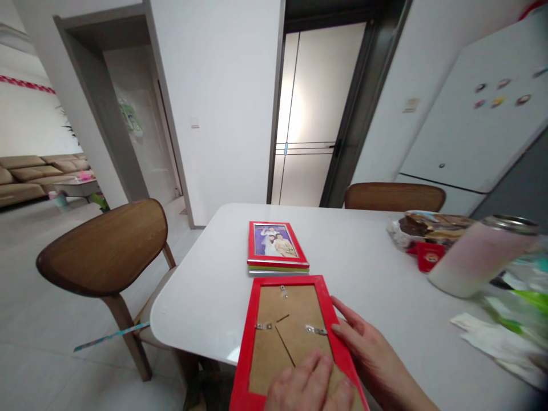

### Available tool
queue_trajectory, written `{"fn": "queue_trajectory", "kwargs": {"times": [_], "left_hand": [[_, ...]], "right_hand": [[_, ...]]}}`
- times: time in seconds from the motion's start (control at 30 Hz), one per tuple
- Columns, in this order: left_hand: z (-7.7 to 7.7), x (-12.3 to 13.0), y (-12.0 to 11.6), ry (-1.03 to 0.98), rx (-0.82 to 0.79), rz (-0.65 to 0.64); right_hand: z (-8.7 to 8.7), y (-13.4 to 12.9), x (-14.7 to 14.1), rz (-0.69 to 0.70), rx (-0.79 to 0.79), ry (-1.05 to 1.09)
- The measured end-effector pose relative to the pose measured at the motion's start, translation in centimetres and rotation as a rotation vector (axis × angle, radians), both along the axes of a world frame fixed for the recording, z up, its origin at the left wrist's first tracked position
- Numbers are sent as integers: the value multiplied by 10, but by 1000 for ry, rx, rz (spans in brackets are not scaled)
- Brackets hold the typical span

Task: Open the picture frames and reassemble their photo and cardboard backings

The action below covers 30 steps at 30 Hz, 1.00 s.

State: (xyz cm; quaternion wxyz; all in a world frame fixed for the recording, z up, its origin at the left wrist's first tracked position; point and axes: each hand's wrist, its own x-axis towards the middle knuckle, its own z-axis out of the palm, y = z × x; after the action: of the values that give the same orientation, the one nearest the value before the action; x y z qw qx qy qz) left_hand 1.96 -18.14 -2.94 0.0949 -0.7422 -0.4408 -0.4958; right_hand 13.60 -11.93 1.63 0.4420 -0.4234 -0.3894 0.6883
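Note:
A red picture frame [245, 365] is held back side up at the table's front edge, its brown backing board [295, 302] showing small metal tabs and two dark slits. My right hand [368, 348] grips the frame's right edge between thumb and fingers. Across the lower part of the board lie the fingers of my left hand [308, 382], thumb apart; its palm is cut off by the picture's edge. Just beyond, a red frame with a photo of people [274, 241] rests face up on a green and a silvery frame.
On the white table [205, 285], a pink-white tumbler [479, 257], a red packet [429, 257], a snack bag [440, 225] and crumpled tissues [492, 342] are at the right. Wooden chairs stand left [107, 248] and behind [394, 197].

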Motion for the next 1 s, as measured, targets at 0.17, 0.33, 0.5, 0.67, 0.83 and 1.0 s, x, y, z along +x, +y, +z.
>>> {"fn": "queue_trajectory", "kwargs": {"times": [0.17, 0.33, 0.5, 0.67, 0.83, 1.0], "left_hand": [[-12, -11, 7, 443, -16, 20], [7, -36, 6, 489, -548, -224], [18, -88, 21, 107, -758, 118], [5, -106, 31, -126, -782, 119], [2, -99, 30, -143, -789, 150], [-2, -100, 32, -123, -754, 166]], "right_hand": [[-34, 25, -3, 20, 345, -602], [-49, 34, -2, -10, 675, -1111], [-43, 34, -7, 152, 817, -1236], [-42, 39, -12, 185, 829, -1320], [-36, 41, -18, 174, 892, -1395], [-22, 29, -59, 266, 1033, -1250]]}}
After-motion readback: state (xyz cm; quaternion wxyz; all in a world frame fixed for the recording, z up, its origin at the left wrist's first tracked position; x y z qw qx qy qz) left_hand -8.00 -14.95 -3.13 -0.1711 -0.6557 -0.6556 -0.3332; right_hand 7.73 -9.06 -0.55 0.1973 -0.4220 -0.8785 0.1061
